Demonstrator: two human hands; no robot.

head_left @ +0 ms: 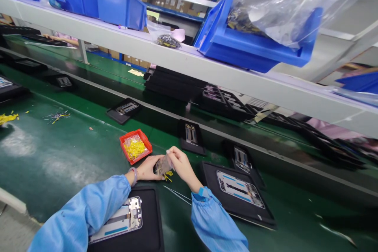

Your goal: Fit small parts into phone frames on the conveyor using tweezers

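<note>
The right hand (183,164) pinches a small clear plastic bag (163,164) of yellow strips (168,176) at lower centre, fingers nearly closed; the left hand (147,168) lies half-curled beneath, perhaps only steadying it; the bag looks light, soft and slippery, best taken by its edge.

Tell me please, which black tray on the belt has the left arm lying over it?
The nearest one, at the bottom of the view: the left sleeve covers its corner. The other trays lie farther from that arm.
</note>
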